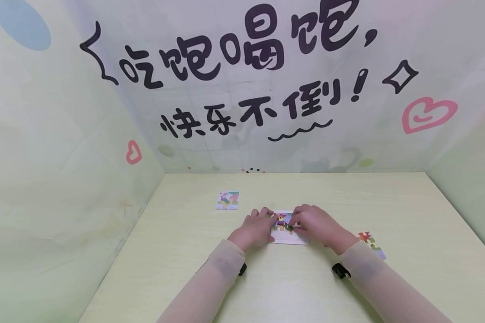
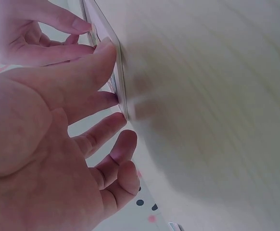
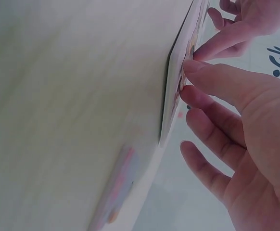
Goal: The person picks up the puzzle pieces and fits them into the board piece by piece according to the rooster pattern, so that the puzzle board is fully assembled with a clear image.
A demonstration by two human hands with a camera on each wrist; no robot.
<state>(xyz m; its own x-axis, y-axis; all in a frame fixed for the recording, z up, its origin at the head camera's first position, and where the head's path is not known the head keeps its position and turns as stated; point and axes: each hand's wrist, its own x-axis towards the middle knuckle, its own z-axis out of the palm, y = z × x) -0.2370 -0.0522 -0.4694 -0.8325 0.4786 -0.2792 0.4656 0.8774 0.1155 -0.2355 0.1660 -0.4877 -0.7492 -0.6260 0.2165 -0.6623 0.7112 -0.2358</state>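
Note:
A small jigsaw board with a white border lies on the table between both hands, its picture of a bird in a red cap partly covered by fingers. My left hand rests at the board's left side, thumb near the lower corner and forefinger over the upper part. Its other fingers spread loosely in the left wrist view. From the right, my right hand pinches a small puzzle piece between thumb and forefinger, low over the picture. That piece is mostly hidden by the fingertips.
A square picture card lies at the back left of the table. Loose puzzle pieces lie beside my right wrist, partly covered by the sleeve. Printed fabric walls stand behind the table and along its sides.

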